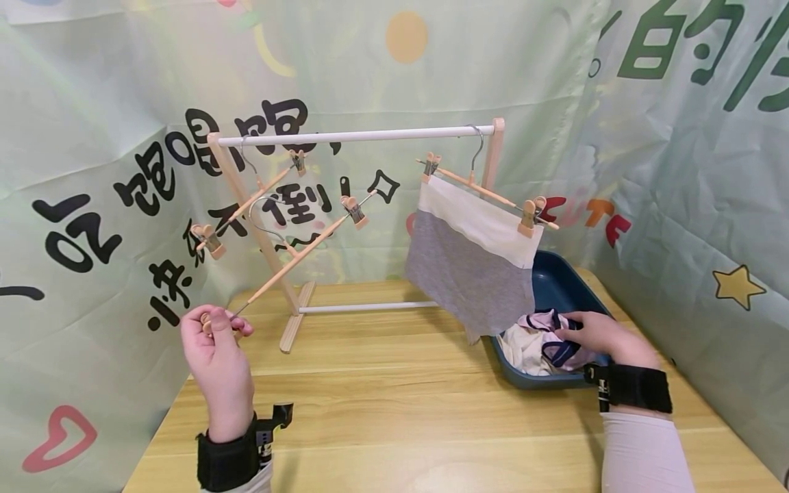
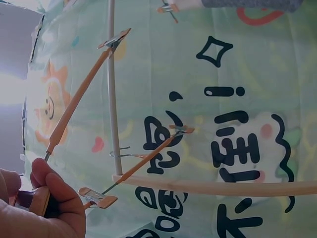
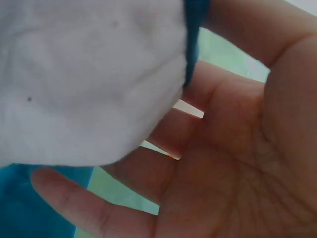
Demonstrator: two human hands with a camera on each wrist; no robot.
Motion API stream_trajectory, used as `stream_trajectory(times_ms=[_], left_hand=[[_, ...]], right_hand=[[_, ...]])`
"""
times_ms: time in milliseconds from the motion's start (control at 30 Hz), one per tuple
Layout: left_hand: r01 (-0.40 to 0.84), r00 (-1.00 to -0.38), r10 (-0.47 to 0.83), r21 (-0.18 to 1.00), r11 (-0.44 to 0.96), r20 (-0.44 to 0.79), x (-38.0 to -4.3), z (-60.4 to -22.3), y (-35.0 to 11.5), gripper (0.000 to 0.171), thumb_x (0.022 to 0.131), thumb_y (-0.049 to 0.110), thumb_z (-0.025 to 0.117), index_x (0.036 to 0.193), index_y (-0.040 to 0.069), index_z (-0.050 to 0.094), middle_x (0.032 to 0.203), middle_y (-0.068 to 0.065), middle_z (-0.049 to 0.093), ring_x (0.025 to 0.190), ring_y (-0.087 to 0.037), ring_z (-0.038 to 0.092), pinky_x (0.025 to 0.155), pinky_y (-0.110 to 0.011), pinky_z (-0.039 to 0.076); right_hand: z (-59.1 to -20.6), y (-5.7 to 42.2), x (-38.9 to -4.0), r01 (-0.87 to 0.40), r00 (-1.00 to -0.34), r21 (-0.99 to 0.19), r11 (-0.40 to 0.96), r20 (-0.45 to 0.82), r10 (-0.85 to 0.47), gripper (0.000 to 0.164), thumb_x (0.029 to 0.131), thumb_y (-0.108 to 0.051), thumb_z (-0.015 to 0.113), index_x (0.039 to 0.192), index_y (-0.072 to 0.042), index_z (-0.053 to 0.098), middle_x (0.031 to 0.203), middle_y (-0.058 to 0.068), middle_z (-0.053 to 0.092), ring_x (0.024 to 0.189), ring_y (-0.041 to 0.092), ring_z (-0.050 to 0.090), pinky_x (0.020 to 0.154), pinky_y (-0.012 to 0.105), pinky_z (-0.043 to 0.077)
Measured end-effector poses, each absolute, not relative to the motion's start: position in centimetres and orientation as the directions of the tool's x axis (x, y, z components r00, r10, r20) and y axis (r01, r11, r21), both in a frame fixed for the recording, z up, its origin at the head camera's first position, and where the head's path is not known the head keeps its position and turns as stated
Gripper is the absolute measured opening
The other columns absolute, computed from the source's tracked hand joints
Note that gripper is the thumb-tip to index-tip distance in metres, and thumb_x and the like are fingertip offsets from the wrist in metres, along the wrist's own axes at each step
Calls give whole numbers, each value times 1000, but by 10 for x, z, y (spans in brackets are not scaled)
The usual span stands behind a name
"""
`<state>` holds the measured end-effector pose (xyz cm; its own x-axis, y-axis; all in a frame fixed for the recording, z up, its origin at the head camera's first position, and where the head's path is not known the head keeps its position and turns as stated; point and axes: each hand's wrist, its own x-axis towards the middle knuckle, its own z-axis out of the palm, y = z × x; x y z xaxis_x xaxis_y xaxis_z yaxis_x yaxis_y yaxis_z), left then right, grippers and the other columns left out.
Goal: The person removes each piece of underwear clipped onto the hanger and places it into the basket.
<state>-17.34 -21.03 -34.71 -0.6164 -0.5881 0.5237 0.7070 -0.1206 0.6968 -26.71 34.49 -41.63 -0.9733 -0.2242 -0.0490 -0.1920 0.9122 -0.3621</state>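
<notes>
My left hand (image 1: 218,356) grips the near clip end of a wooden clip hanger (image 1: 296,263), which is held up slanting and carries no cloth. In the left wrist view its bar (image 2: 74,106) rises from my fingertips (image 2: 42,168) to the far clip (image 2: 116,42). My right hand (image 1: 607,339) reaches into a dark blue basin (image 1: 570,287) and pinches a pale garment with navy trim (image 1: 557,342). Close up in the right wrist view, white cloth (image 3: 89,84) hides some fingertips of that hand.
A small rack with a white rail (image 1: 370,135) stands behind. Grey and white shorts (image 1: 471,263) hang from a clip hanger (image 1: 477,186) on the right, partly before the basin. A second bare hanger (image 1: 261,190) hangs on the left. Printed cloth walls (image 1: 86,137) surround the wooden table (image 1: 394,424).
</notes>
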Motion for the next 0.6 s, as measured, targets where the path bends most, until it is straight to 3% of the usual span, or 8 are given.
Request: stream_trajectory(times_ms=[600], left_hand=[[725, -609, -589, 674, -141, 531, -174, -347, -211, 13, 104, 18, 55, 104, 6, 51, 87, -9, 52, 72, -17, 56, 67, -19, 55]], right_hand=[[-400, 337, -254, -173, -984, -326, 929, 20, -176, 52, 100, -28, 66, 130, 14, 59, 124, 42, 61, 116, 60, 57, 98, 69, 46]])
